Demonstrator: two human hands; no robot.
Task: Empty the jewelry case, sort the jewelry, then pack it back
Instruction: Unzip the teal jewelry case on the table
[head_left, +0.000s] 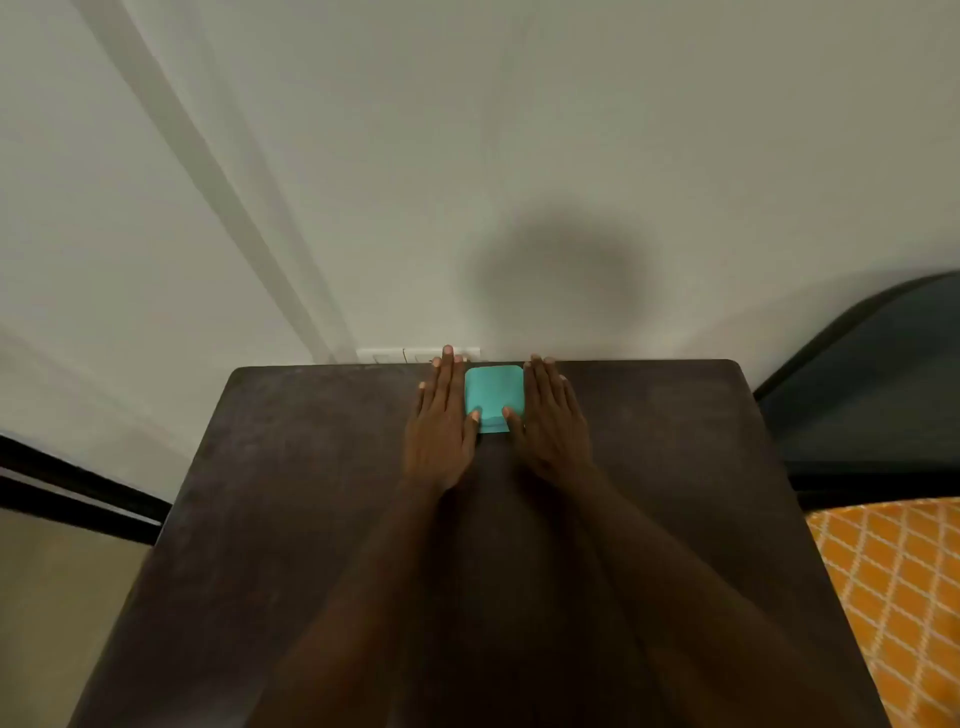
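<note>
Both forearms reach over the tabletop (291, 519) to its far edge; left hand (440, 426) and right hand (551, 426), grip released, flank the closed case (492, 395), probably to steady it.

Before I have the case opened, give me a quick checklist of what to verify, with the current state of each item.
1. Small turquoise square jewelry case lies flat on the dark wooden table: ok.
2. Case lid closed, nothing spilled out: ok.
3. Left hand flanks the case's left side, thumb touching its near corner: ok.
4. Right hand flanks the right side, thumb on the near corner: ok.
5. Fingers straight, not gripping yet: ok.
6. Case sits close to the table's far edge by the wall; it may be wise to pull it nearer first: not ok.
7. Where the latch or hinge lies: cannot tell.
</note>
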